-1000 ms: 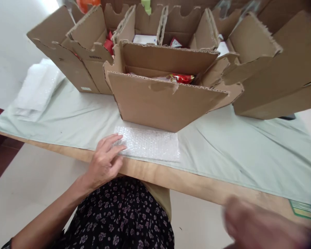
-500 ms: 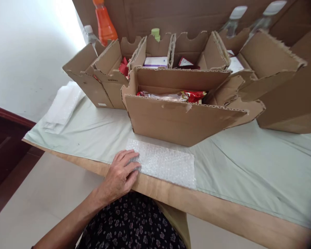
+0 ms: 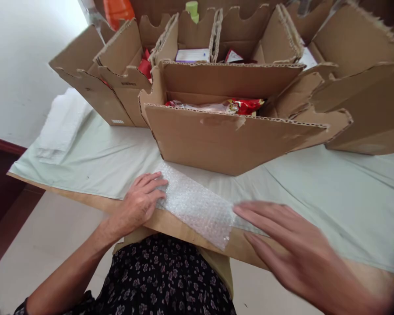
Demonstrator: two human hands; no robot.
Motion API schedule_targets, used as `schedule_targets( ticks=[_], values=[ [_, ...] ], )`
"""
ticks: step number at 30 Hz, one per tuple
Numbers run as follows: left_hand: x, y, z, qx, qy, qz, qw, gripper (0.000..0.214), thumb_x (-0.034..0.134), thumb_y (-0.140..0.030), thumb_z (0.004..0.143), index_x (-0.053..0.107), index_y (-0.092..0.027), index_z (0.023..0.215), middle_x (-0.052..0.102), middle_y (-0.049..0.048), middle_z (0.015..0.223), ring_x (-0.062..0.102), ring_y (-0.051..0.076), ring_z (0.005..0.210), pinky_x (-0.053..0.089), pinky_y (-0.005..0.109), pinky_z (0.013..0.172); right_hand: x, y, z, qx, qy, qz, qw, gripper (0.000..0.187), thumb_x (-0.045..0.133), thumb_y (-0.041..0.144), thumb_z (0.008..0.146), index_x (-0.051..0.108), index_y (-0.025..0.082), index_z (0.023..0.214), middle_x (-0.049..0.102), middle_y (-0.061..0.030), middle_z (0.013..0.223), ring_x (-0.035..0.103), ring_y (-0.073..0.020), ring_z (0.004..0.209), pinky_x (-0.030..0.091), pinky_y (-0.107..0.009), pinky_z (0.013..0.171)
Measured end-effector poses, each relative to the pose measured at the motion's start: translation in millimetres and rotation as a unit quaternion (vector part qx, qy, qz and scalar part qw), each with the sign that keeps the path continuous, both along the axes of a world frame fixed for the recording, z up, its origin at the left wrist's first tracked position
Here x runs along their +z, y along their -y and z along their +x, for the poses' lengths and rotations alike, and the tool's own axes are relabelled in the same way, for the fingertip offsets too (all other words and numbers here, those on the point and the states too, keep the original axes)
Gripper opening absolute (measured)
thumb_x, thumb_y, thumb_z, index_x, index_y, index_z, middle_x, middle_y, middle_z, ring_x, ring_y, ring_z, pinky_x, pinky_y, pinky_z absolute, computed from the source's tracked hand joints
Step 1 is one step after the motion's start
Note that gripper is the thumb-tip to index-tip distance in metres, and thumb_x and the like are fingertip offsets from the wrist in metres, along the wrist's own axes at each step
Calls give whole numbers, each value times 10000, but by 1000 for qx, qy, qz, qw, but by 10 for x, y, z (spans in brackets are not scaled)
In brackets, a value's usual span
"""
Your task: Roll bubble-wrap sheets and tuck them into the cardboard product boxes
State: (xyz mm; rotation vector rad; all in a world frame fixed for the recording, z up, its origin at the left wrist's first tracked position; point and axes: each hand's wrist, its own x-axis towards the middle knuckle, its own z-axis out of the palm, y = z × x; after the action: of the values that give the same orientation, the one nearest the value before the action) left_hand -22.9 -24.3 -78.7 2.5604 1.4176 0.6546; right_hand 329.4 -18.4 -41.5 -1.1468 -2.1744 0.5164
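Observation:
A sheet of bubble wrap [image 3: 197,204] lies at the near edge of the table [image 3: 276,258], its right end hanging over the wooden edge. My left hand [image 3: 138,202] rests flat on its left end, fingers spread. Blurred, with stretched fingers, my right hand [image 3: 289,245] reaches in from the lower right, its fingertips at the sheet's right end. Just behind the sheet stands an open cardboard box [image 3: 226,135] with red snack packets [image 3: 246,106] inside.
Several more open cardboard boxes [image 3: 118,65] stand in a row behind, holding small cartons and packets. Bottles [image 3: 118,8] show at the back. A stack of white bubble bags [image 3: 62,127] lies at the left on the pale green cloth [image 3: 331,192].
My right hand has come back into view and reached the sheet's right end. The bubble wrap has turned and slid so its right end overhangs the table edge. The left hand stays put.

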Motion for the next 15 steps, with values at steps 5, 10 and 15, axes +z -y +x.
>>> schedule_targets(
  ticks=[5, 10, 15],
  values=[
    [11, -11, -17, 14, 14, -11, 1000, 362, 498, 41, 834, 732, -214, 938, 757, 83, 1290, 606, 306, 1372, 499, 562, 1131, -303, 66, -125, 138, 177, 32, 974, 464, 542, 224, 967, 597, 220, 1428, 565, -130, 1549, 533, -334, 1422, 501, -570, 1066],
    [-12, 23, 63, 8, 42, -9, 999, 326, 518, 15, 829, 742, -206, 917, 768, 97, 1267, 628, 313, 1350, 520, 554, 1101, -376, 507, -192, 85, 195, 77, 974, 367, 607, 267, 971, 645, 206, 1331, 661, -157, 1398, 624, -334, 1249, 491, -544, 1033],
    [-52, -133, 221, -48, 32, -1, 998, 305, 514, 21, 819, 723, -200, 847, 779, 85, 1251, 646, 301, 1336, 490, 553, 1133, -507, 822, -365, 34, 110, 162, 980, 278, 580, 46, 934, 705, 189, 1136, 745, -120, 1224, 645, -280, 1227, 473, -452, 1047]
  ],
)
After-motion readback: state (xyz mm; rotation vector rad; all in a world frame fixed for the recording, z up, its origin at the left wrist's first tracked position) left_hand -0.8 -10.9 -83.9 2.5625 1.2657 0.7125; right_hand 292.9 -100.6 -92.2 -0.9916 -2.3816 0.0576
